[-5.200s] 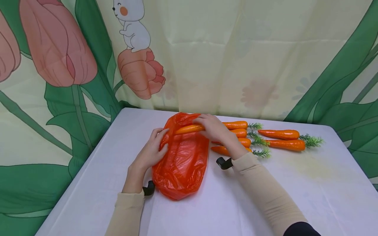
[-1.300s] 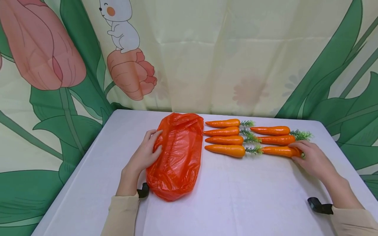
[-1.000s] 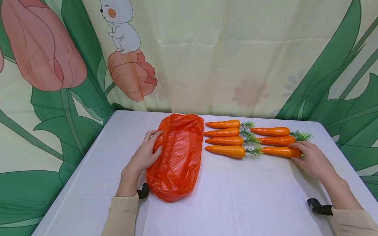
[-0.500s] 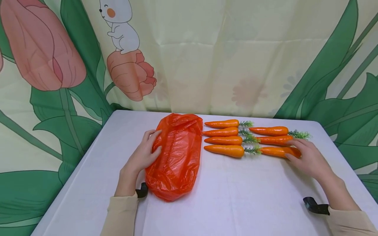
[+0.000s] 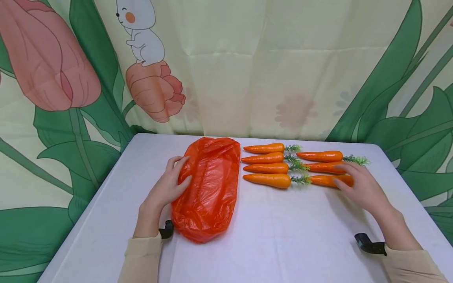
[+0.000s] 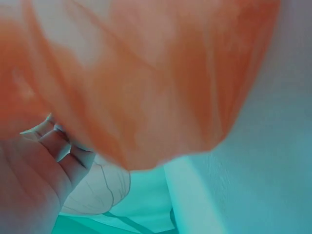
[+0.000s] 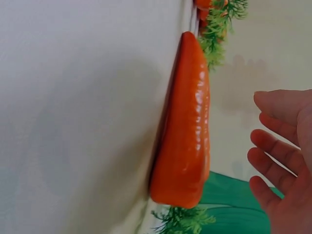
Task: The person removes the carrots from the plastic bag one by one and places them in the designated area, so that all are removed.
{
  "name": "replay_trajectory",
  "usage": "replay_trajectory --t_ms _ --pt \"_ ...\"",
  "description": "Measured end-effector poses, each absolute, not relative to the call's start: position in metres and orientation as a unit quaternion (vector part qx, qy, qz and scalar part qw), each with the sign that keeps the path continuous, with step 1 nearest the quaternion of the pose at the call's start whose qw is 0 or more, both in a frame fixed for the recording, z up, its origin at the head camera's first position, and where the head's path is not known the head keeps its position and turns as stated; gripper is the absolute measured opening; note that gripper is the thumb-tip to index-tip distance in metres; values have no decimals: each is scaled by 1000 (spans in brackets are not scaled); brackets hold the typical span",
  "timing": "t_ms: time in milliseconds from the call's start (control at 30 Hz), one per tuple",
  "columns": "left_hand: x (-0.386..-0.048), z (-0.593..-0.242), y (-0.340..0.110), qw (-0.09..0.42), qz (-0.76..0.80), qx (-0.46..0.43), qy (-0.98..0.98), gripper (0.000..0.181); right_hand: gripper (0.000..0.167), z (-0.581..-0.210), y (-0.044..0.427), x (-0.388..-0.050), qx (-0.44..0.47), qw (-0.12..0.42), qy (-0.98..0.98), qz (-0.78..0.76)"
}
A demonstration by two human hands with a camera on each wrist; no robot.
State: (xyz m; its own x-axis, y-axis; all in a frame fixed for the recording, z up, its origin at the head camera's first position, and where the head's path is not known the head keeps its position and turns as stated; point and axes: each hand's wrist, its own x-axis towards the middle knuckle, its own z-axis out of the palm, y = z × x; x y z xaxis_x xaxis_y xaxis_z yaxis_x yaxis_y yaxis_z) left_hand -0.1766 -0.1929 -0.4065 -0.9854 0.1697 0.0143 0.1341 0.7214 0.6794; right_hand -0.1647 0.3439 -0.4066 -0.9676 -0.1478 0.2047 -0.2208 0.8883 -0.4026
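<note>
A red plastic bag (image 5: 209,192) lies on the white table, its sides raised. My left hand (image 5: 166,184) is at the bag's left side, thumb and fingers on its edge; in the left wrist view the bag (image 6: 161,87) hides part of the fingers. Right of it are carrots with green tops: a column of several, including the nearest carrot (image 5: 267,180), and a second column of three. My right hand (image 5: 361,186) hovers over the front carrot (image 5: 323,180) of that second column. In the right wrist view its fingers are spread apart from this carrot (image 7: 185,131).
The white tabletop (image 5: 276,236) stretches in front of the carrots. A printed curtain (image 5: 240,78) with tulips and a white animal hangs behind the table's back edge. A small black device (image 5: 369,243) sits at each wrist.
Earlier the right hand held a carrot at the bag; later it gripped the front carrot of the right column. Now it has let go and lifted slightly left. The left hand stays at the bag.
</note>
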Motion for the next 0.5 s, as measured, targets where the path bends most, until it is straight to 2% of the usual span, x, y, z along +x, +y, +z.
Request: replay_trajectory --t_ms 267,500 --pt "-173 -400 -201 22 349 85 933 72 42 -392 324 -163 105 108 -964 218" --pt "-169 -393 -203 -15 317 113 942 69 38 -385 301 -166 119 130 -958 226"
